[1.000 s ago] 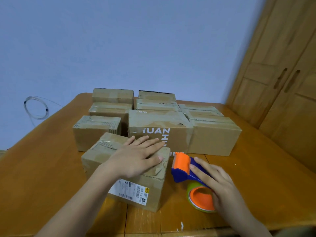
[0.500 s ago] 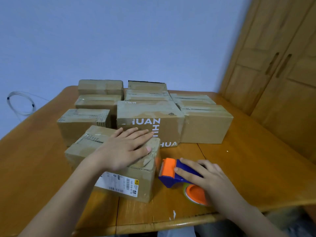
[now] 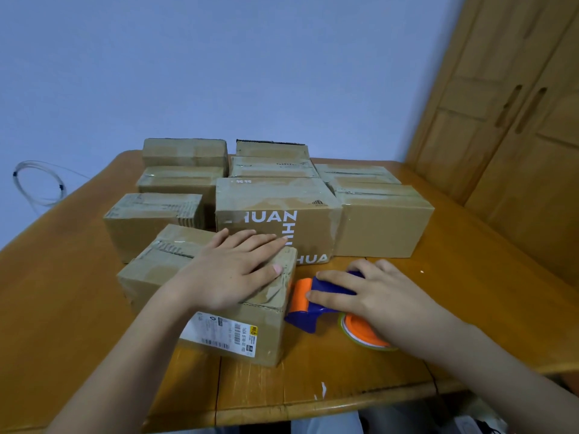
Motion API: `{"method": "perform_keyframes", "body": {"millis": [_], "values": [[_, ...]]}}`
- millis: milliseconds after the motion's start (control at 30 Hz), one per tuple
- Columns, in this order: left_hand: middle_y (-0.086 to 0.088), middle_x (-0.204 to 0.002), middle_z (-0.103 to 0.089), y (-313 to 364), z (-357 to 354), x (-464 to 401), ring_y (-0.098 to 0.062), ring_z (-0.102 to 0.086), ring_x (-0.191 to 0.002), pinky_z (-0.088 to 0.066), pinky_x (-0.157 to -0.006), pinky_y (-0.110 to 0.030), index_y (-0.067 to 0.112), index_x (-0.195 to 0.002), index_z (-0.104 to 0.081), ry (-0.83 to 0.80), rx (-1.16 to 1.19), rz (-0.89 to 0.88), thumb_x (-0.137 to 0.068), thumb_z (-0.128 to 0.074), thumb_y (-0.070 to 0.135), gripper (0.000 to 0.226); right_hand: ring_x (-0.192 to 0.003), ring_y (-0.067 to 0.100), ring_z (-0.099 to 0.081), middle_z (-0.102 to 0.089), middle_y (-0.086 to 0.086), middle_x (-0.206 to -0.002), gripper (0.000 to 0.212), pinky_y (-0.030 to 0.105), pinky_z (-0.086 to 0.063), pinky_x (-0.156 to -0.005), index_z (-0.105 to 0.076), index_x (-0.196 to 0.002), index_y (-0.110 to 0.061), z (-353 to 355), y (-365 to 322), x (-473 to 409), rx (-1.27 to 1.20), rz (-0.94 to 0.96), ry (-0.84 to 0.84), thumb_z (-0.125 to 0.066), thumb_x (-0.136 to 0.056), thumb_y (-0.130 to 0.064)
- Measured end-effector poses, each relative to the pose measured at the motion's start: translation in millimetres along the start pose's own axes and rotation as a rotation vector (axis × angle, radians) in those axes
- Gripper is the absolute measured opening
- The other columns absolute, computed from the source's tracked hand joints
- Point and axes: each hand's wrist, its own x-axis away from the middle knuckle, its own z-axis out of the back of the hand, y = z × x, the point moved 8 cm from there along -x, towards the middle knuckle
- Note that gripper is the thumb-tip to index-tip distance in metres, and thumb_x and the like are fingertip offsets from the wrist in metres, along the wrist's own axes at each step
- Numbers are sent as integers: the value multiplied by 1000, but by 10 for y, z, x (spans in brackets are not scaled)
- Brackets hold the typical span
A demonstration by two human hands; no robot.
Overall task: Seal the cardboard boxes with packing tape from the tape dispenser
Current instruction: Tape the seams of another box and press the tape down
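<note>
Cardboard box (image 3: 219,296) stays under flat left hand (image 3: 233,270); right hand (image 3: 372,296) now seemingly grips tape dispenser (image 3: 316,305).

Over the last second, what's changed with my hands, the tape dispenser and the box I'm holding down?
The right hand has slid forward along the tape dispenser and now wraps its blue handle, and the dispenser's orange front end has come up against the side of the near box. The left hand stays flat on top of that box, and the box and the stack behind look unmoved.
</note>
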Motion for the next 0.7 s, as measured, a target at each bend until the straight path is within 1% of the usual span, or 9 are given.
{"method": "perform_keyframes", "body": {"millis": [100, 167, 233, 300, 367, 400, 500, 600, 700], "values": [[26, -157, -1, -2, -2, -1, -3, 6, -146, 9, -116, -36, 51, -147, 3, -8, -1, 3, -63, 13, 73, 88, -81, 25, -65, -67, -1, -115, 93, 36, -50, -55, -57, -121, -36, -5, 59, -33, -12, -10, -41, -97, -38, -27], [26, -157, -1, 1, -2, -3, -2, 6, -145, 9, -116, -36, 51, -147, 4, -10, 0, 1, -63, 13, 74, 88, -88, 28, -64, -64, 0, -123, 86, 38, -49, -59, -56, -126, -37, 46, 26, -81, -6, -9, -95, -95, -49, -26], [26, -157, -2, 1, -2, 1, -3, 5, -146, 9, -116, -37, 50, -147, 3, -4, -1, 1, -63, 13, 73, 88, -113, 33, -51, -42, 1, -146, 75, 45, -43, -79, -36, -142, -41, 114, -34, -112, -14, 24, -138, -75, -81, -22], [26, -157, -3, 8, -3, 11, -3, 5, -146, 8, -116, -37, 50, -147, 2, -5, -5, 0, -63, 13, 73, 88, -124, 34, -38, -25, 0, -154, 63, 45, -35, -89, -21, -146, -42, 99, -13, -84, -31, 18, -221, -53, -97, -21], [26, -157, -3, 5, -3, 2, -3, 5, -146, 8, -117, -37, 49, -148, 2, -5, -4, -3, -63, 13, 74, 89, -114, 34, -45, -38, 1, -146, 57, 44, -36, -81, -33, -143, -40, 224, -38, -121, -10, 27, -153, -56, -95, -19], [25, -157, -3, 3, 3, 5, -3, 5, -146, 8, -117, -37, 49, -148, 1, -6, 3, -4, -63, 13, 74, 89, -112, 35, -45, -41, 3, -143, 56, 45, -36, -81, -37, -141, -39, 189, -95, -139, 16, 47, -185, -58, -93, -19], [25, -157, -4, 11, 4, 27, -3, 4, -146, 7, -117, -37, 50, -148, -1, -7, 29, -3, -64, 11, 75, 89, -119, 36, -36, -31, 5, -150, 53, 48, -33, -88, -32, -145, -38, -72, -315, -90, 18, 119, -354, -50, -98, -20], [25, -157, -5, -9, 13, 20, -3, 3, -146, 7, -117, -37, 49, -148, -3, -15, 37, 6, -80, 0, 73, 72, -123, 32, -33, -20, -1, -156, 55, 44, -30, -91, -21, -147, -42, 60, -43, -38, -40, -80, -276, -43, -101, -23], [22, -158, -9, 2, 30, 19, -3, 0, -146, 5, -119, -38, 46, -150, -8, -10, 31, 13, -97, -16, 62, 56, -126, 28, -30, -17, -5, -156, 57, 41, -30, -95, -13, -148, -45, 91, 173, 106, -19, -193, -317, -41, -101, -27]]}}
